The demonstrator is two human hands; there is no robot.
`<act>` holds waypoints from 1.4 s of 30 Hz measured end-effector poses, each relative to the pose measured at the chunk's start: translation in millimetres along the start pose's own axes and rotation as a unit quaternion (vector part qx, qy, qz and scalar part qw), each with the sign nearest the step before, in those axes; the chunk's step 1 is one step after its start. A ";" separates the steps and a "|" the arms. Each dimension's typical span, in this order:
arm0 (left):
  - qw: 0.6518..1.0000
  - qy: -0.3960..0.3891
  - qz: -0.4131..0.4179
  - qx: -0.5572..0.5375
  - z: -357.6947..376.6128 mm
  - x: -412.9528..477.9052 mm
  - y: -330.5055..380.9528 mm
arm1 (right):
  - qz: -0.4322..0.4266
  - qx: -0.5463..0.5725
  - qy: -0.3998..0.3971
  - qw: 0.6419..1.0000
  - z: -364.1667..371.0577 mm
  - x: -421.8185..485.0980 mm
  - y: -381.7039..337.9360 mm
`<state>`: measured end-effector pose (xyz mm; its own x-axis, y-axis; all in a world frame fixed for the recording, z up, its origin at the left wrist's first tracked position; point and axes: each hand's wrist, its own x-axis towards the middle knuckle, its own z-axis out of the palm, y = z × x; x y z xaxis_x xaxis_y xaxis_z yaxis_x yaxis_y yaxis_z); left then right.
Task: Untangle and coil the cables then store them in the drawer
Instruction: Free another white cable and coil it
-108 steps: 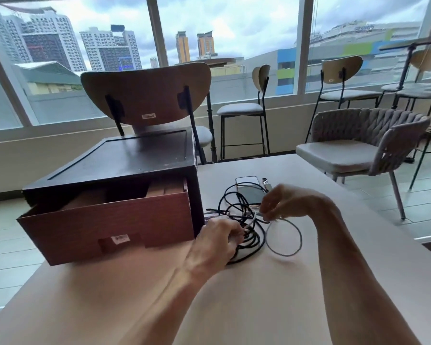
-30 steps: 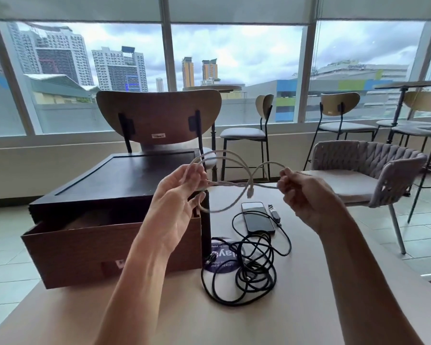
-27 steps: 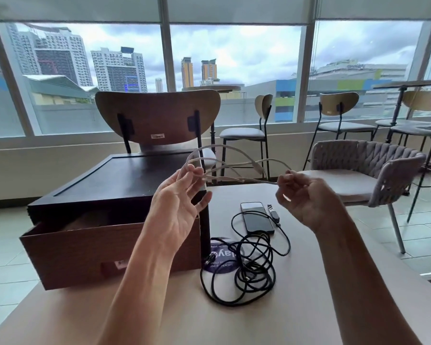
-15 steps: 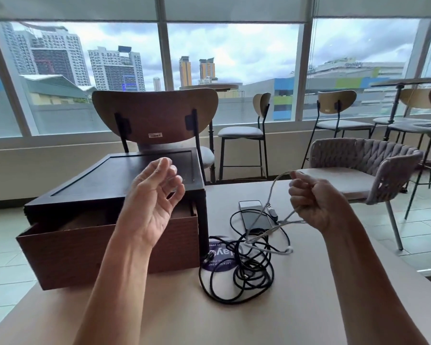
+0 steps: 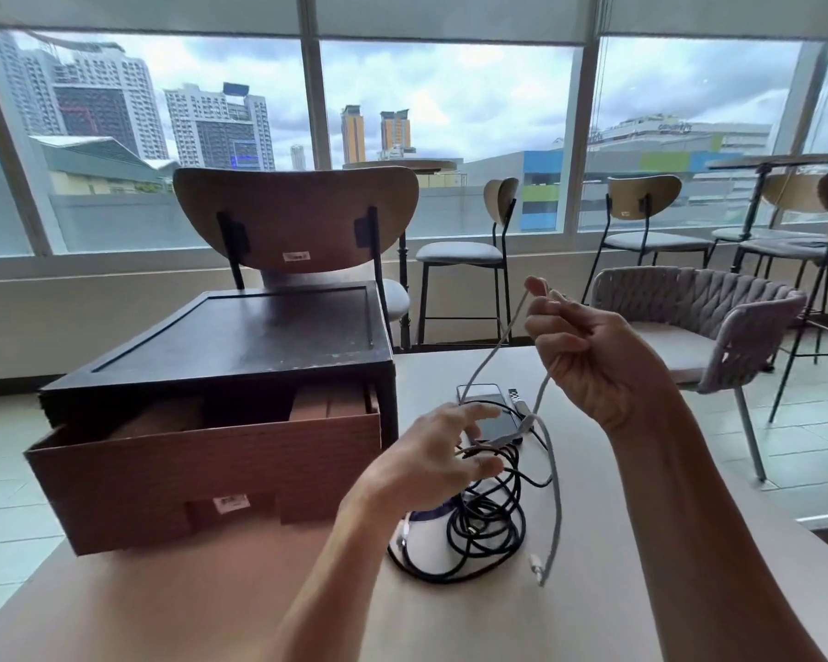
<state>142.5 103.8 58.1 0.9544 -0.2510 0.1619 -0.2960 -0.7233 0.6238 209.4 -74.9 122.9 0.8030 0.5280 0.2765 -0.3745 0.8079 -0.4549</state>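
Note:
My right hand is raised above the table and pinches a white cable, whose two strands hang down; one plug end dangles near the table. My left hand hovers low with fingers spread, over a tangle of black cables lying on the table, and it touches or nearly touches the lower part of the white cable. The brown drawer stands pulled out from a dark box at the left.
A phone and a small metal clip-like item lie behind the black tangle. A round sticker lies under the cables. A wooden chair stands behind the box, a woven chair to the right.
Both hands first worked the tangle, then lifted the white cable free. My left hand let go and dropped toward the black cables; my right hand still holds the white cable up.

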 end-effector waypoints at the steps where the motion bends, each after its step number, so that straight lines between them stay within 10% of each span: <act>1: 1.000 0.012 0.006 0.015 2.1 1.4 -0.3 | -0.005 0.010 0.007 1.000 -0.5 0.8 0.4; 7: 0.992 0.095 0.066 0.044 -0.4 4.6 -10.3 | -0.078 0.028 0.106 0.991 -17.3 3.6 -11.2; 9: 0.988 0.129 0.080 0.021 -7.5 2.8 -9.8 | -0.118 -0.131 0.203 0.963 -28.4 -1.1 -18.0; 10: 0.986 0.144 0.086 0.015 -11.6 1.8 -8.5 | -0.134 -0.319 0.270 0.899 -33.0 -4.9 -19.4; 12: 0.982 0.166 0.095 0.010 -19.4 -0.4 -6.7 | -0.132 -0.695 0.344 0.618 -44.6 -11.6 -21.7; 14: 0.978 0.182 0.098 0.009 -26.4 -2.8 -6.0 | -0.157 -0.830 0.324 0.425 -43.3 -14.5 -22.0; 16: 0.975 0.195 0.102 0.004 -30.5 -4.7 -4.5 | -0.219 -0.828 0.225 0.465 -24.3 -16.9 -18.2; 19: 0.970 0.220 0.106 0.001 -32.8 -6.6 -0.7 | -0.124 -0.777 0.002 0.617 6.6 -15.1 1.8; 24: 0.964 0.238 0.114 -0.016 -36.3 -9.0 -5.7 | 0.011 -0.795 -0.107 0.596 -4.9 -1.9 33.8; 32: 0.956 0.262 0.057 -0.121 -53.0 -10.7 -24.4 | -0.019 -0.776 -0.022 0.630 -23.9 -2.6 14.3; 38: 0.951 0.304 0.004 -0.061 -82.8 -28.3 -54.3 | -0.189 -0.657 0.326 0.652 -63.0 -23.4 -44.8; 42: 0.966 0.258 -0.017 -0.008 -88.6 -37.3 -56.5 | -0.230 -0.645 0.374 0.626 -72.5 -32.1 -63.6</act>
<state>127.1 211.1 84.6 0.8569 0.1302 0.4987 -0.2678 -0.7142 0.6466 241.0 -162.2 81.6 0.8616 -0.3422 0.3750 0.2746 -0.3073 -0.9111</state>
